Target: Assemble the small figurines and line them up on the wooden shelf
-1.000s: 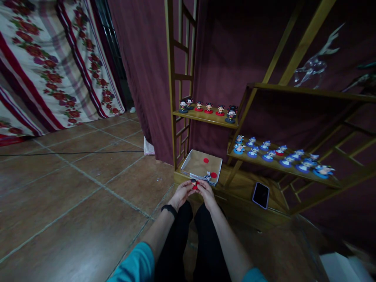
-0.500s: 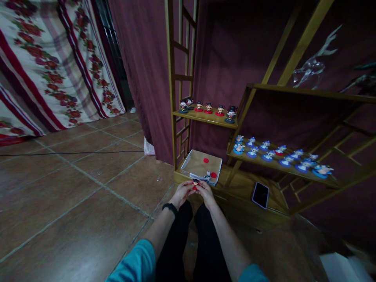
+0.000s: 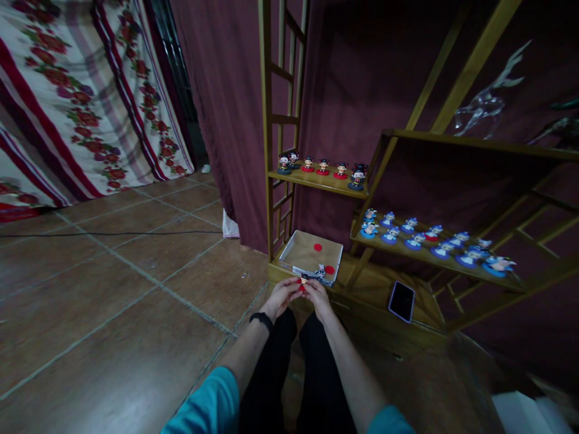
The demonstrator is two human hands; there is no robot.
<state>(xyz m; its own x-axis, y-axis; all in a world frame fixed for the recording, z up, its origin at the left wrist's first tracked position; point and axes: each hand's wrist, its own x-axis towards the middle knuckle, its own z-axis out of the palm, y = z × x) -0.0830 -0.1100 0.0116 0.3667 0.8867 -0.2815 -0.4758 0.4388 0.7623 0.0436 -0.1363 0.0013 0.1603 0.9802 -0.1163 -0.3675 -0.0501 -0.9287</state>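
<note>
Between both hands I hold a small figurine point(image 3: 304, 281) with black hair and a red base, upright in front of my knees. My left hand point(image 3: 283, 295) grips it from the left, my right hand point(image 3: 319, 296) from the right; the fingers of both are closed on it. Just beyond my fingertips is a shallow open box point(image 3: 289, 256). Inside it are two red discs point(image 3: 318, 247) and a black-and-white figurine point(image 3: 321, 270). Several black-haired figurines point(image 3: 323, 167) with red or dark bases stand on the shelf point(image 3: 316, 181) above the box.
Several blue-based figurines point(image 3: 416, 240) stand in rows on a lower shelf point(image 3: 443, 260) to the right. Below it lies a phone point(image 3: 401, 301) on the cabinet's bottom board. A clear glass deer point(image 3: 482, 111) stands higher up. At left, a dark cable point(image 3: 113, 234) crosses the tiled floor.
The figurine has shifted very slightly and sits a little more upright between my fingers. Both hands keep their grip, and the view has moved only a little.
</note>
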